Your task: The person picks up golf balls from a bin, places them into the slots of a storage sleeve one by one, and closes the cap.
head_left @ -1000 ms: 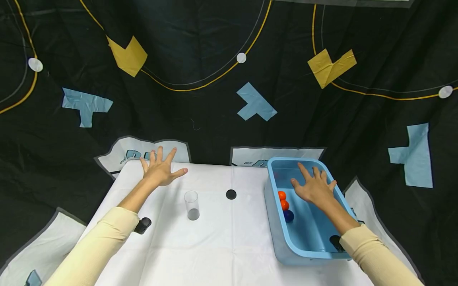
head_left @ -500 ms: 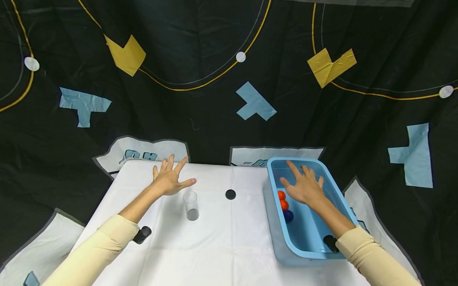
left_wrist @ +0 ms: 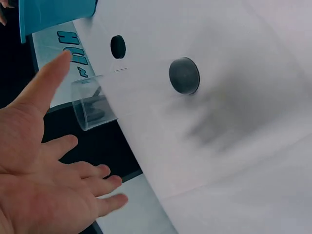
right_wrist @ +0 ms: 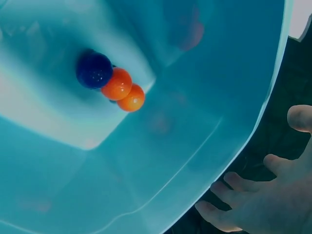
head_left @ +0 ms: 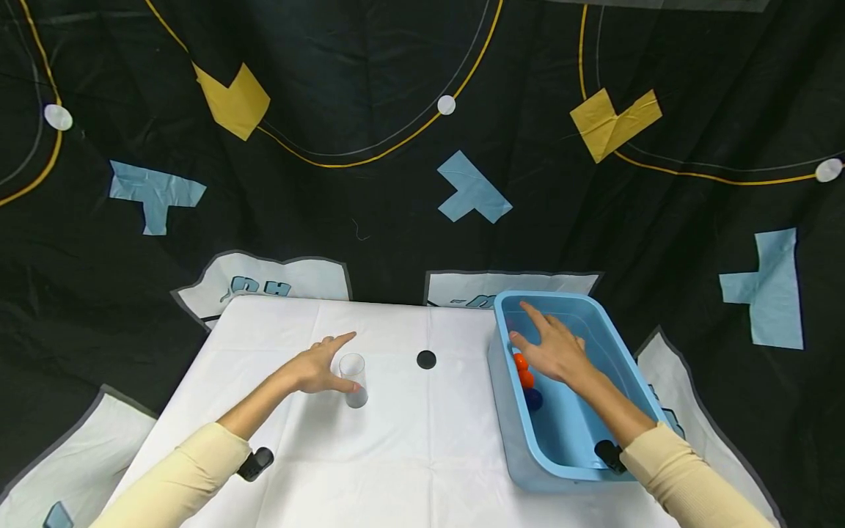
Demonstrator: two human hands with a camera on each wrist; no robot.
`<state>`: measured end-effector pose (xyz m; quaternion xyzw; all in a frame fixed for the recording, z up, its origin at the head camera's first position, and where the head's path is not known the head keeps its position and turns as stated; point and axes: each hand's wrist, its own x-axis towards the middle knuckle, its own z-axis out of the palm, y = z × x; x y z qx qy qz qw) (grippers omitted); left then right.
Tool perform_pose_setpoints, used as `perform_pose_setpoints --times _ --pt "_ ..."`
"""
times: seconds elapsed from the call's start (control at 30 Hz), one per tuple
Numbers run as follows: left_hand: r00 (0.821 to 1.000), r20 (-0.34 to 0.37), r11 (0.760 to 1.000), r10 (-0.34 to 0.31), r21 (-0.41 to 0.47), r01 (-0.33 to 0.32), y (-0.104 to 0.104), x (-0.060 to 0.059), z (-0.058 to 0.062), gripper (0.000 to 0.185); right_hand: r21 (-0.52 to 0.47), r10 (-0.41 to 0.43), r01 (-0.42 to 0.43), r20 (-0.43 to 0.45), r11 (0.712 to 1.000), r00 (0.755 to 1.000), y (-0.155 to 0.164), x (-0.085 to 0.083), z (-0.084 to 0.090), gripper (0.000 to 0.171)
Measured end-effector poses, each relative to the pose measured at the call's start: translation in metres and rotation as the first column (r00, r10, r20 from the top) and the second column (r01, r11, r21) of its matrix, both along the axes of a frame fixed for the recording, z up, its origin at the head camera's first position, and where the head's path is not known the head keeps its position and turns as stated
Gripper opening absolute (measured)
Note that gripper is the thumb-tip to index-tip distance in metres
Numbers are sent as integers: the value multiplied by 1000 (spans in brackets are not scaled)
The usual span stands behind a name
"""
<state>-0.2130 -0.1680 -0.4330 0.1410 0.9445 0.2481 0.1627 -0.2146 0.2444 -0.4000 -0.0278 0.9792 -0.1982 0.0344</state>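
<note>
Cup (head_left: 354, 367): upright on the table (head_left: 396, 455).
Left hand (head_left: 315, 369): yours, spread, empty, beside the cup; contact hard to tell.
Right hand (head_left: 557, 355): yours, spread, empty, above the tub (head_left: 515, 433).
Balls (right_wrist: 117, 84): three, inside it.

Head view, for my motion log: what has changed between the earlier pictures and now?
The left hand moved rightward and nearer the clear cup; the right hand shifted left over the blue bin. Nothing was gripped or released. Cup, bin and three balls stayed put.
</note>
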Motion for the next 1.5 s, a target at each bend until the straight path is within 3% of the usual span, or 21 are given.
perform_pose_setpoints --times 0.27,0.57,0.77,1.0,1.2,1.5 --pt "995 75 990 72 118 -81 -1 -1 -21 94 -51 28 -28 -10 998 1000 -8 5 1 72" --pt "990 50 967 133 214 -141 -4 -3 -48 81 -73 37 -40 -35 997 999 -11 4 2 70" --pt "987 20 958 161 238 -161 -3 -4 -57 63 -74 24 -27 -30 997 999 -9 4 0 71" --pt "983 -46 959 178 230 -163 -2 -6 -57 46 -77 20 -21 -20 997 1000 -8 2 -3 71" --pt "975 -66 950 211 249 -189 3 -10 -50 41 -84 6 -6 -1 996 1000 -4 -2 0 71" --pt "979 -12 925 203 330 -187 16 -18 -32 39 -139 -64 73 68 988 996 11 -11 4 71"
